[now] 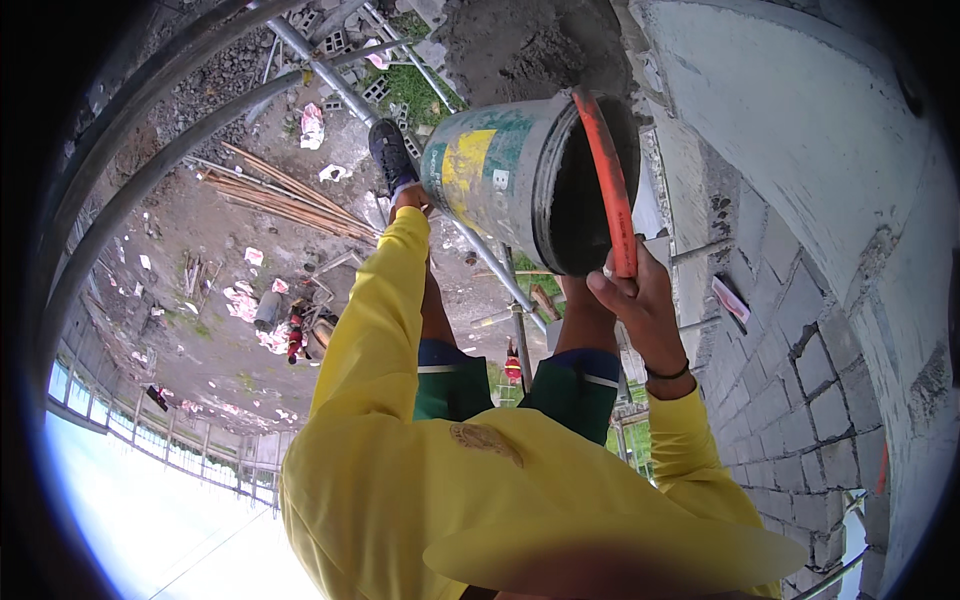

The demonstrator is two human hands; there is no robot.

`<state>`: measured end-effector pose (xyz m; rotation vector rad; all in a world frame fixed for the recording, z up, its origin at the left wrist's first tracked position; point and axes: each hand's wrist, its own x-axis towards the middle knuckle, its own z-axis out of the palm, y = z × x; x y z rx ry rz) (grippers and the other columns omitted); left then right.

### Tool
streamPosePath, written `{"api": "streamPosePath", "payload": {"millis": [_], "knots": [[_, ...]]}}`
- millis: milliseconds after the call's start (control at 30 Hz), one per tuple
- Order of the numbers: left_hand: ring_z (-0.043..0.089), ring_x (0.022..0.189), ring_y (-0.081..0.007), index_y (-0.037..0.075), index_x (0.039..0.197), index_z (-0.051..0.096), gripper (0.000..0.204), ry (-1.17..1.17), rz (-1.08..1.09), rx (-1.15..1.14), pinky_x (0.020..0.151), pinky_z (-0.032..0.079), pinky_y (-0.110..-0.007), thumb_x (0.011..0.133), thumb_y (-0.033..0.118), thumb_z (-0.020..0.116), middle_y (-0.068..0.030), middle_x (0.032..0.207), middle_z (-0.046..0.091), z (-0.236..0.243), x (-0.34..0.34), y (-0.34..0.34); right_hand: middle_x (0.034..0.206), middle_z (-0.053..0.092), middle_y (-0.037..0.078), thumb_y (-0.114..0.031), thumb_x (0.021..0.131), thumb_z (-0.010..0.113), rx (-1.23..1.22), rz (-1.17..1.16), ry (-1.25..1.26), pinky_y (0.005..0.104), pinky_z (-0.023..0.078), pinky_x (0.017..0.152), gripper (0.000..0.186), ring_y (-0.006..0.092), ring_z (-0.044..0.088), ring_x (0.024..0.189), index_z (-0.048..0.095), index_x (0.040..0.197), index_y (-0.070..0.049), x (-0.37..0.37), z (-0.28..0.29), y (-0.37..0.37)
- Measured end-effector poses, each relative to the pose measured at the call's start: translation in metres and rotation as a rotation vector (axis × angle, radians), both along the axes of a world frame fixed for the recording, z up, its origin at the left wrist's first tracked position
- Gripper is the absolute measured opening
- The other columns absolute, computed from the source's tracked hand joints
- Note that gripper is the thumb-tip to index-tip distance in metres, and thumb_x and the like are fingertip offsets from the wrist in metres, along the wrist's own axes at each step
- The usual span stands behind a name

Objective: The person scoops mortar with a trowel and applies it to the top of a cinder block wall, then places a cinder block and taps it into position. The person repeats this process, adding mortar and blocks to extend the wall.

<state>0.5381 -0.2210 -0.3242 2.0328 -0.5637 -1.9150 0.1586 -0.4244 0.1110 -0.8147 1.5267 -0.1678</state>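
A large grey bucket [500,180] with green and yellow printing lies tilted on its side, its mouth turned to the right. Grey residue coats its inside, which is dark. My right hand [640,300] is closed around the lower end of the orange hose-like handle [607,180] that arches across the mouth. At the bucket's base, my left hand [411,199] grips the bottom edge, its fingers partly hidden. Just beyond the bucket is a heap of wet grey mortar [545,55].
On the right rises a concrete block wall [790,370] beside a smooth plastered surface [800,110]. Metal scaffold pipes [320,65] cross at the left. Far below on the ground are wooden poles [285,195], blocks and scraps; another person [296,335] in red is there.
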Motion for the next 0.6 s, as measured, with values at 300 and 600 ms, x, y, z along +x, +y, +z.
{"api": "streamPosePath", "payload": {"millis": [300, 600], "knots": [[0.060, 0.070, -0.0220, 0.012, 0.079, 0.064, 0.008, -0.879, -0.114, 0.274, 0.059, 0.048, -0.038, 0.076, 0.020, 0.061, -0.0100, 0.079, 0.064, 0.104, 0.038, -0.114, 0.071, 0.053, -0.001, -0.053, 0.078, 0.086, -0.283, -0.196, -0.120, 0.0320, 0.041, 0.061, 0.057, 0.0122, 0.048, 0.065, 0.067, 0.094, -0.002, -0.016, -0.260, -0.049], [0.049, 0.090, -0.0347, -0.002, 0.097, 0.058, 0.043, -0.978, 0.361, -0.282, 0.086, 0.040, -0.047, 0.069, 0.028, 0.070, -0.0170, 0.091, 0.050, 0.185, -0.216, -0.202, 0.090, 0.048, -0.001, -0.045, 0.059, 0.101, -0.192, -0.592, -0.018, 0.0253, 0.043, 0.073, 0.077, 0.0113, 0.048, 0.078, 0.054, 0.103, -0.002, -0.096, -0.424, 0.017]]}}
